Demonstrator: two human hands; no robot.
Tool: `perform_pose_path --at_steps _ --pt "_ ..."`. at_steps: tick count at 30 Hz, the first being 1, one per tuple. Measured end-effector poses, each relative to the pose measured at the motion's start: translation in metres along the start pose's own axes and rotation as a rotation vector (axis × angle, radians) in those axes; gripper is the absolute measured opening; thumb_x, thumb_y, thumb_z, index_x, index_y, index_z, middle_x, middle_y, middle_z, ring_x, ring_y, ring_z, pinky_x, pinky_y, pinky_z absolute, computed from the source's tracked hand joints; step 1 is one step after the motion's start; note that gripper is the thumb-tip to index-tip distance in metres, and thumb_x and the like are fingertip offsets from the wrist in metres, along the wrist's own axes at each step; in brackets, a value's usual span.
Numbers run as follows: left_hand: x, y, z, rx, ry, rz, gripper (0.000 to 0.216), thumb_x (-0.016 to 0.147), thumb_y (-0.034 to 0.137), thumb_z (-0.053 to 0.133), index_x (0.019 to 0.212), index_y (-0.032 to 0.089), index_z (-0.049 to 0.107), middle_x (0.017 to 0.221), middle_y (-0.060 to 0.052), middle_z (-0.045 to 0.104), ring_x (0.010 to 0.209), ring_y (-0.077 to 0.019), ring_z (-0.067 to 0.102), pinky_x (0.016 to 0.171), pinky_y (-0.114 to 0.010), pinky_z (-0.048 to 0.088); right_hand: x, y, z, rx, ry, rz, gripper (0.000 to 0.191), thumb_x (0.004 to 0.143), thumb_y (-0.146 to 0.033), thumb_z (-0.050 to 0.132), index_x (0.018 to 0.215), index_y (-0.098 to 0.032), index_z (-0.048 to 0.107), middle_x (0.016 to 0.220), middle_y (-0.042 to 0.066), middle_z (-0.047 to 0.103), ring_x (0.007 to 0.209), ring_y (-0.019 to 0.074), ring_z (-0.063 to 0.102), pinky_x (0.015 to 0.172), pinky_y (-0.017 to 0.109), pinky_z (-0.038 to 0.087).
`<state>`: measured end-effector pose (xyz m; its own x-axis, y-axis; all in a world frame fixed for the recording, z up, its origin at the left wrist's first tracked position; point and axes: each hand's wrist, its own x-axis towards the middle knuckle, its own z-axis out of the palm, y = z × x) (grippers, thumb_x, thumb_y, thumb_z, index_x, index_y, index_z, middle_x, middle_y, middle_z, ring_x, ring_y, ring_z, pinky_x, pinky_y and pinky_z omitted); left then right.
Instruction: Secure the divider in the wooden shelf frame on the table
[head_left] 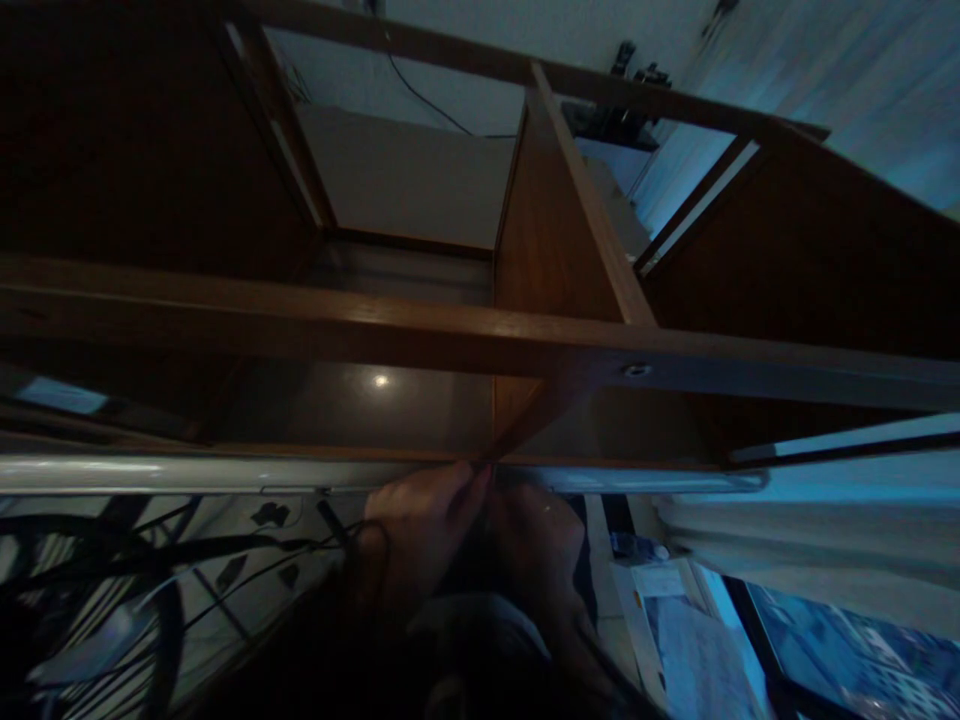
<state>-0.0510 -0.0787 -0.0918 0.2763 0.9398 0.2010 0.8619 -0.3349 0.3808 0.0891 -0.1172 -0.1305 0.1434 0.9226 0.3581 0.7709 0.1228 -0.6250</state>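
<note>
A brown wooden frame, like an open cabinet or shelf unit [420, 330], stretches across the view in dim light. My left hand [416, 520] and my right hand [538, 530] meet at its near lower edge, beside the foot of the upright divider [555, 210]. Both hands are closed, fingertips almost touching, and what they pinch, if anything, is hidden in shadow. Under the frame's lower edge runs a pale rounded rail [210, 473], which passes behind the hands. A round metal fitting [636, 370] sits in the front crossbar, above and right of my right hand.
At lower left stands a dark wheel-like round frame [169, 630] with thin bars. A plastic bottle [637, 547] lies on the floor at right, near a pale box [697, 640]. A curtain [847, 130] hangs at upper right. Dark objects [630, 100] stand on furniture behind the frame.
</note>
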Motion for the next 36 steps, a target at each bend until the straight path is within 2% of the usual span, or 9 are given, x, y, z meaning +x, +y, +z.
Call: perform_pose_path --at_steps 3,8,12,18,21,25,29,32,36 --pt "0.003 0.01 -0.004 -0.002 0.002 0.075 0.035 0.092 0.039 0.044 0.068 0.023 0.064 0.058 0.002 0.066 0.051 -0.0125 0.057 0.051 -0.026 0.024 0.006 0.003 -0.01 -0.224 0.052 -0.265 0.03 0.091 -0.032 0.047 0.066 -0.019 0.054 0.054 -0.001 0.053 0.054 0.0123 0.048 0.058 0.027 0.03" --pt "0.011 0.026 -0.008 -0.023 -0.08 0.098 0.032 0.091 0.036 0.044 0.07 0.023 0.064 0.063 0.001 0.068 0.056 -0.0137 0.059 0.051 -0.026 0.024 0.011 0.007 -0.007 -0.266 0.029 -0.327 0.032 0.091 -0.026 0.038 0.063 -0.02 0.051 0.055 0.001 0.055 0.054 0.014 0.049 0.058 0.029 0.03" --pt "0.01 0.029 -0.004 -0.1 -0.107 0.074 0.032 0.09 0.042 0.045 0.073 0.022 0.064 0.061 0.001 0.066 0.052 -0.0133 0.057 0.05 -0.025 0.025 0.007 0.012 -0.001 -0.107 -0.031 -0.196 0.028 0.091 -0.027 0.038 0.07 -0.018 0.055 0.058 0.002 0.058 0.053 0.0136 0.051 0.056 0.027 0.033" --pt "-0.008 0.011 0.019 -0.237 -0.219 -0.047 0.04 0.091 0.046 0.04 0.071 0.022 0.063 0.063 -0.001 0.067 0.056 -0.0138 0.06 0.053 -0.025 0.033 0.009 0.004 -0.008 0.415 -0.239 0.206 0.039 0.095 -0.034 0.035 0.065 -0.018 0.053 0.062 0.001 0.057 0.057 0.0112 0.054 0.054 0.021 0.038" --pt "-0.013 0.002 0.031 -0.409 -0.335 -0.17 0.04 0.093 0.045 0.033 0.086 0.022 0.066 0.072 -0.003 0.071 0.066 -0.0166 0.066 0.058 -0.025 0.041 0.009 0.004 -0.009 0.365 -0.268 0.259 0.047 0.096 -0.039 0.034 0.058 -0.019 0.052 0.058 0.001 0.055 0.054 0.0108 0.052 0.053 0.022 0.036" --pt "-0.012 0.003 0.042 -0.77 -0.297 -0.257 0.041 0.094 0.042 0.033 0.104 0.02 0.066 0.089 -0.005 0.074 0.082 -0.0179 0.069 0.075 -0.027 0.049 0.007 0.011 -0.009 0.278 -0.318 0.295 0.044 0.096 -0.042 0.036 0.07 -0.018 0.062 0.067 0.003 0.064 0.062 0.013 0.059 0.06 0.024 0.038" --pt "-0.009 0.01 0.05 -0.999 -0.252 -0.313 0.037 0.091 0.041 0.043 0.104 0.019 0.07 0.104 -0.006 0.073 0.096 -0.019 0.067 0.091 -0.03 0.049 0.005 0.015 -0.012 0.271 -0.356 0.393 0.044 0.094 -0.048 0.039 0.076 -0.019 0.066 0.069 0.003 0.067 0.064 0.0152 0.062 0.059 0.024 0.041" --pt "-0.008 0.013 0.056 -1.125 -0.25 -0.374 0.038 0.088 0.044 0.047 0.099 0.017 0.072 0.098 -0.005 0.074 0.094 -0.0199 0.068 0.089 -0.032 0.052 0.004 0.015 -0.017 0.205 -0.354 0.454 0.046 0.09 -0.054 0.044 0.069 -0.019 0.065 0.064 0.003 0.066 0.059 0.0153 0.062 0.053 0.024 0.04" --pt "-0.009 0.012 0.059 -1.167 -0.262 -0.394 0.037 0.088 0.044 0.05 0.096 0.016 0.073 0.093 -0.005 0.075 0.091 -0.0194 0.069 0.086 -0.03 0.053 0.0 0.016 -0.027 -0.003 -0.208 0.344 0.04 0.088 -0.056 0.049 0.085 -0.019 0.064 0.066 0.002 0.067 0.057 0.015 0.062 0.052 0.023 0.041"
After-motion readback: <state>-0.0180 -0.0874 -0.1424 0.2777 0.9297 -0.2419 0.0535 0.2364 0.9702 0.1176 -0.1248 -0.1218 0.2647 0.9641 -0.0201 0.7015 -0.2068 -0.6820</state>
